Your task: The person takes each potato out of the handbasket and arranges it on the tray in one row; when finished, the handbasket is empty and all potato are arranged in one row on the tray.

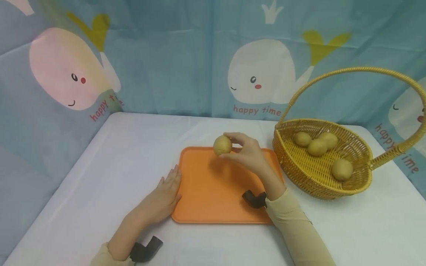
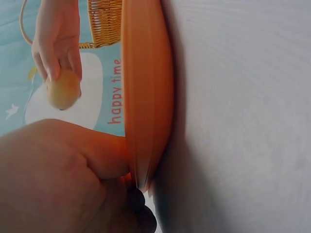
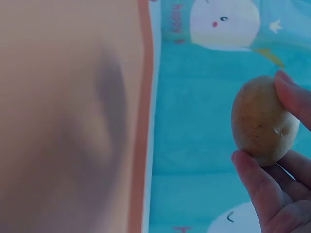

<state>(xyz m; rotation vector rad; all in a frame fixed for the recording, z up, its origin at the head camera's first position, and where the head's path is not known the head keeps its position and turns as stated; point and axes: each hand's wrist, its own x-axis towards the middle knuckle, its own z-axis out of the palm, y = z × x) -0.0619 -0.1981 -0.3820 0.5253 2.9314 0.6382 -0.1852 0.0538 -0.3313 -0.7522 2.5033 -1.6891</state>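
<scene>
A potato [image 1: 222, 145] is pinched between the thumb and fingers of my right hand [image 1: 247, 153], held above the back part of the orange tray [image 1: 213, 192]. In the right wrist view the potato [image 3: 265, 120] shows small dark marks, with fingers on both ends. My left hand [image 1: 163, 199] rests at the tray's left edge, fingers extended and pointing away from me. The left wrist view shows that hand [image 2: 58, 174] against the tray's side [image 2: 148, 87]; some of its fingers are hidden there.
A wicker basket [image 1: 299, 181] with a tall handle stands right of the tray, holding several potatoes [image 1: 317, 147]. A white cloth [image 1: 133, 147] covers the table. Behind it hangs a blue curtain [image 1: 166, 74] with whale prints. Dark straps show at both wrists.
</scene>
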